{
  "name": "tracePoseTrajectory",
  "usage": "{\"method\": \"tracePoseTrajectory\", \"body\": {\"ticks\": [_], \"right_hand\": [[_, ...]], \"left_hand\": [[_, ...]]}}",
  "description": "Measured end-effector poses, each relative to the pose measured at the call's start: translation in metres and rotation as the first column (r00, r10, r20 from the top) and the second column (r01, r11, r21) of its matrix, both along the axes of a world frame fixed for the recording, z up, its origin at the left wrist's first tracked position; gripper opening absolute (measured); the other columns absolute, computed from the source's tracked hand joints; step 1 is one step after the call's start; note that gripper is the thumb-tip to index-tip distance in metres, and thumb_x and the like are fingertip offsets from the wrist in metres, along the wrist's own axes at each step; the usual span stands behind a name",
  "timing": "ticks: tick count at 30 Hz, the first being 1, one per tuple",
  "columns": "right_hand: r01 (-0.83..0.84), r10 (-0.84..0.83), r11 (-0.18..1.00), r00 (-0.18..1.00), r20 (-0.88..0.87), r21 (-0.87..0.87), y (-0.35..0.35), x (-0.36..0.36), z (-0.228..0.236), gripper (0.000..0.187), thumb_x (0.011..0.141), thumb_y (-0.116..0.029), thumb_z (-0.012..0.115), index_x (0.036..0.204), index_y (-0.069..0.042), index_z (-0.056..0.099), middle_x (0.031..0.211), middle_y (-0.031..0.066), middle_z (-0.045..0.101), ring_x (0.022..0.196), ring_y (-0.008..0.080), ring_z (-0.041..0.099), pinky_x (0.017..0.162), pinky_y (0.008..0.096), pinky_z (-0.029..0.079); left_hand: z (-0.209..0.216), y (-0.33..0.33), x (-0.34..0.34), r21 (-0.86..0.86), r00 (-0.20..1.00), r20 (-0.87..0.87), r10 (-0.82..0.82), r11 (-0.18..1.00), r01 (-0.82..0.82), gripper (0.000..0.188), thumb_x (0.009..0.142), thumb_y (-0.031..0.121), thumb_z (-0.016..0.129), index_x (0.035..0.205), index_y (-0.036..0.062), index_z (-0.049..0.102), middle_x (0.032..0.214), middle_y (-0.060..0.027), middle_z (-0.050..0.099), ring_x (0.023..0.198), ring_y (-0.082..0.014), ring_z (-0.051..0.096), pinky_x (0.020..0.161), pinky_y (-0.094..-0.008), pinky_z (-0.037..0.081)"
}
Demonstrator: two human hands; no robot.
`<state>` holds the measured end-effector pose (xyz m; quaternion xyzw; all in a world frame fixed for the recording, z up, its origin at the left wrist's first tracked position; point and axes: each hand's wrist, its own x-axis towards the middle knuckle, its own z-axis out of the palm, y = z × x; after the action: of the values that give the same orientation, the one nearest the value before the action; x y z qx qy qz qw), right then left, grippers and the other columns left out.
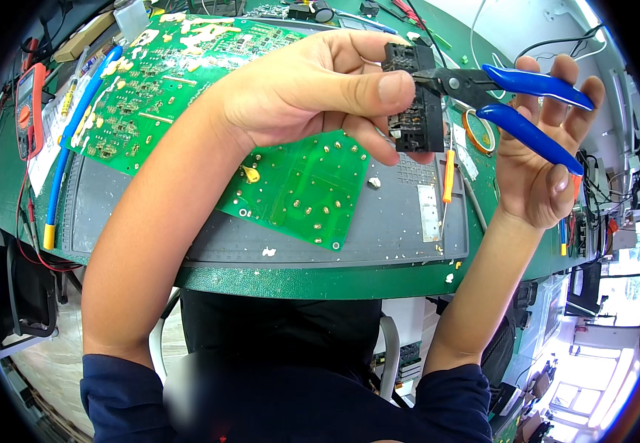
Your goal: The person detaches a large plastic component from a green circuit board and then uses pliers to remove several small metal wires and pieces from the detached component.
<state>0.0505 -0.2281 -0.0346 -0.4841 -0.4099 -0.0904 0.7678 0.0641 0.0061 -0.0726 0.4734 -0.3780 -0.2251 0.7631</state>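
Observation:
Pinched between thumb and fingers of my left hand [305, 92] is a black rectangular connector block [425, 111], held up above the bench. My right hand [538, 159] has its fingers around the spread blue handles of a pair of cutting pliers [464, 83]. The pliers' dark jaws reach the block's side beside my left thumb; whether they bite on anything there is hidden. Below my left forearm lies a large green circuit board [298, 196], dotted with solder points and cream-coloured glue lumps toward its far left part.
The board rests on a grey work mat [143, 214] on a green bench [283, 282]. An orange-handled screwdriver [448, 177] and an orange tape roll [478, 133] lie at right. At left are a red multimeter [31, 111] with leads and a blue tube [58, 188].

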Motion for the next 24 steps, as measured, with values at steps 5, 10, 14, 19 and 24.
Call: {"method": "tracePoseTrajectory", "body": {"ticks": [5, 10, 14, 19, 24], "right_hand": [[0.001, -0.001, 1.0, 1.0, -0.008, -0.004, -0.0021, -0.0006, -0.0002, 0.078, 0.056, -0.006, 0.074, 0.124, -0.016, 0.036, 0.13, 0.0113, 0.033, 0.12, 0.0352, 0.031, 0.092, 0.0452, 0.038], [-0.011, 0.011, 1.0, 1.0, 0.002, -0.002, -0.0037, 0.001, -0.0018, 0.076, 0.057, -0.006, 0.073, 0.123, -0.019, 0.038, 0.129, 0.0091, 0.036, 0.12, 0.0345, 0.031, 0.092, 0.0467, 0.037], [-0.007, 0.007, 1.0, 1.0, 0.011, -0.008, -0.003, 0.0007, -0.0021, 0.074, 0.057, -0.007, 0.074, 0.122, -0.021, 0.04, 0.129, 0.008, 0.036, 0.12, 0.0344, 0.031, 0.092, 0.0465, 0.037], [-0.05, 0.05, 0.999, 0.999, -0.009, 0.02, -0.0044, 0.0006, -0.0016, 0.072, 0.057, -0.005, 0.073, 0.12, -0.021, 0.042, 0.128, 0.0077, 0.036, 0.12, 0.0345, 0.031, 0.092, 0.0463, 0.038], [-0.055, 0.055, 0.998, 0.998, 0.013, -0.001, -0.0042, 0.0017, -0.0013, 0.073, 0.056, -0.002, 0.073, 0.12, -0.021, 0.043, 0.128, 0.0078, 0.036, 0.12, 0.0344, 0.031, 0.091, 0.0446, 0.039]], "left_hand": [[0.0048, -0.0004, -0.0039, 0.018, 1.0, 0.011, 0.001, 1.0, -0.002, 0.065, 0.067, 0.048, 0.063, 0.104, -0.0012, 0.045, 0.092, -0.0189, 0.058, 0.078, -0.0265, 0.062, 0.056, -0.0256, 0.053], [0.0047, 0.0008, -0.004, 0.037, 1.0, 0.009, 0.009, 0.999, -0.01, 0.064, 0.07, 0.049, 0.059, 0.105, -0.0027, 0.045, 0.092, -0.0189, 0.058, 0.078, -0.0266, 0.062, 0.056, -0.0254, 0.053], [0.005, 0.0014, -0.0034, 0.048, 1.0, 0.022, 0.003, 0.999, -0.004, 0.064, 0.071, 0.049, 0.058, 0.105, -0.0033, 0.045, 0.092, -0.0189, 0.058, 0.077, -0.0264, 0.062, 0.056, -0.0246, 0.053], [0.0039, 0.0011, -0.0028, 0.036, 1.0, 0.013, 0.001, 0.999, -0.002, 0.062, 0.073, 0.049, 0.056, 0.104, -0.0037, 0.045, 0.09, -0.0185, 0.058, 0.076, -0.0253, 0.062, 0.055, -0.0237, 0.052], [0.0047, 0.0006, -0.0033, 0.034, 1.0, 0.02, 0.005, 0.999, -0.006, 0.062, 0.073, 0.049, 0.055, 0.103, -0.0039, 0.045, 0.09, -0.0187, 0.058, 0.075, -0.0253, 0.062, 0.053, -0.0235, 0.053]]}}
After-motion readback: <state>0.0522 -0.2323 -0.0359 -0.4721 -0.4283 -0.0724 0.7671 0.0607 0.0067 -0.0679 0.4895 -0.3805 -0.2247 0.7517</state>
